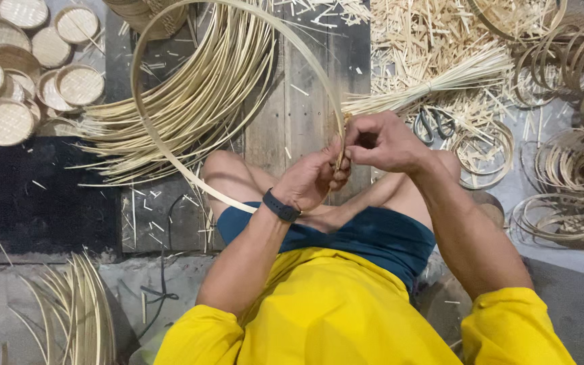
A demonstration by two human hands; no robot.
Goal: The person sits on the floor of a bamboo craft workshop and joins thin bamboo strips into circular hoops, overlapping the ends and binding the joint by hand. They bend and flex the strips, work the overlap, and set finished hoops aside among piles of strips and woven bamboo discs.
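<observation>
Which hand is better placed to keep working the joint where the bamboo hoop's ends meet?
Right hand, probably: its fingertips pinch the overlap of the bamboo strip hoop, while the left hand grips just below, steadying it.

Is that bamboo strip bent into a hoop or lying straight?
Bent into a hoop: the strip curves round in a big loop, its ends meeting between the left hand and right hand.

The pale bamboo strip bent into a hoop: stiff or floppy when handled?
The pale bamboo strip hoop probably is springy, since it keeps a smooth curve. It looks thin, so likely light. Both hands pinch its ends together, so it would likely spring open if released.
</observation>
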